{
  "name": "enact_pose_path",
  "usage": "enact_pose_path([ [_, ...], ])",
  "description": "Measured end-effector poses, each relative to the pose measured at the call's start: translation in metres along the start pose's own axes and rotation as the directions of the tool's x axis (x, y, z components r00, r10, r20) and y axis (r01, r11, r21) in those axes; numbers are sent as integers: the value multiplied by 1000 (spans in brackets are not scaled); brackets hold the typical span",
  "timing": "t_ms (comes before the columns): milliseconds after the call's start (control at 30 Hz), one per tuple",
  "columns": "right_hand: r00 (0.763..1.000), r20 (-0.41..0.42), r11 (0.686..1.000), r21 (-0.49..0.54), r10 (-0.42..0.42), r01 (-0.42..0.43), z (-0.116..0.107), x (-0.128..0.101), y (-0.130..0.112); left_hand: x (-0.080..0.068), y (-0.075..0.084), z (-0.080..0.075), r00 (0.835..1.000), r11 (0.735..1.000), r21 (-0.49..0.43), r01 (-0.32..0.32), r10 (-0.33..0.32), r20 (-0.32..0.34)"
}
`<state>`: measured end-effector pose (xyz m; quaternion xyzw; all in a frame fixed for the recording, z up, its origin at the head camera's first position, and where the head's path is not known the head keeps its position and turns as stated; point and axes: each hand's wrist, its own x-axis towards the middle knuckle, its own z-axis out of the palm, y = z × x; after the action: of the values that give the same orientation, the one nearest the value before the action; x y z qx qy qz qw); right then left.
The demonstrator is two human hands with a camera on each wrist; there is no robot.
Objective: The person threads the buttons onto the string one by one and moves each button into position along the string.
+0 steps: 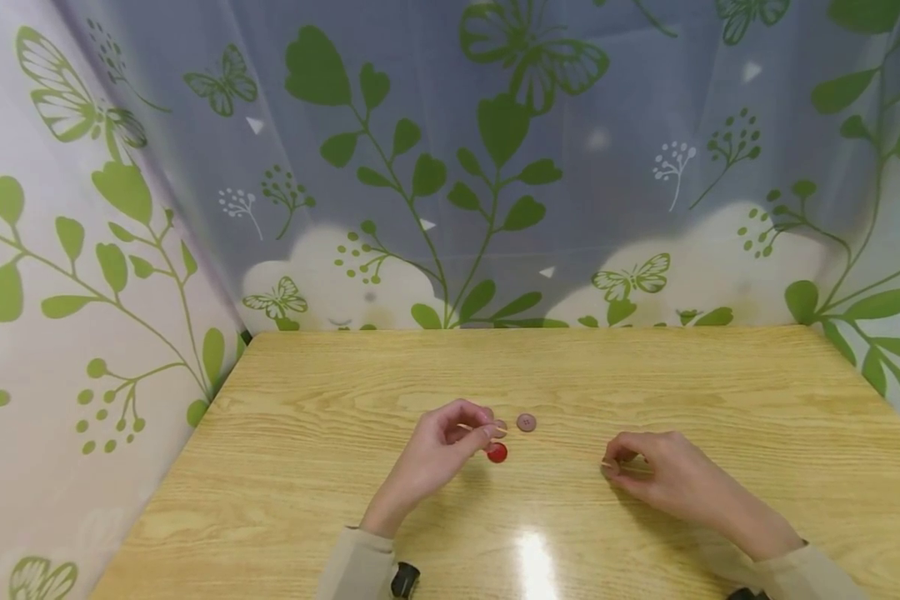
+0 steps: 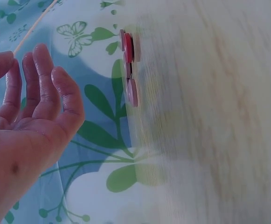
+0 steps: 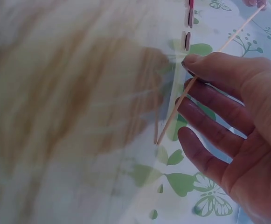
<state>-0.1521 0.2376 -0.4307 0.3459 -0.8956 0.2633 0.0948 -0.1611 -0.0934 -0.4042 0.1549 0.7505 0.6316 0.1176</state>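
In the head view the thin stick pinched by the left hand was too fine to follow, and whatever the right hand pinched was too small to tell. Both sleeves were cut off by the bottom edge. In both wrist views the table was blurred, and the buttons showed only edge-on.

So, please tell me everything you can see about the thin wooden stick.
The thin wooden stick is pale, straight and very slender, like a skewer. It hangs above the wooden table, slanting in the right wrist view. The right hand pinches one end between thumb and forefinger; the left hand pinches the other, near the red button.
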Motion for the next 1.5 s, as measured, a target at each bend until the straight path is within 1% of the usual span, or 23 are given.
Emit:
enact_pose_path([
  [133, 1000, -3, 1000, -15, -1, 1, -1, -1, 1, -1, 0, -2, 1000, 1000, -12, -12, 12, 2],
  [233, 1000, -1, 1000, -15, -1, 1, -2, -2, 2, -2, 0, -4, 1000, 1000, 2, -11, 11, -8],
  [467, 1000, 24, 1000, -1, 5, -5, -4, -3, 2, -4, 0, -7, 999, 1000, 29, 12, -11, -40],
  [767, 997, 72, 999, 14, 38, -39, -7, -4, 3, -7, 0, -9, 996, 997, 74, 37, -31, -80],
  [967, 995, 77, 998, -5, 56, -55, -9, -6, 4, -8, 0, -12, 996, 997, 74, 35, -29, -80],
  [1200, 990, 112, 997, -1, 83, -83, -12, -7, 6, -9, -1, -16, 996, 996, 76, 39, -33, -83],
  [1367, 991, 113, 997, 4, 76, -77, -12, -7, 7, -10, -1, -16, 996, 997, 71, 39, -33, -85],
  [1500, 993, 99, 998, -1, 69, -70, -11, -8, 7, -10, -1, -16, 996, 996, 71, 45, -39, -85],
])
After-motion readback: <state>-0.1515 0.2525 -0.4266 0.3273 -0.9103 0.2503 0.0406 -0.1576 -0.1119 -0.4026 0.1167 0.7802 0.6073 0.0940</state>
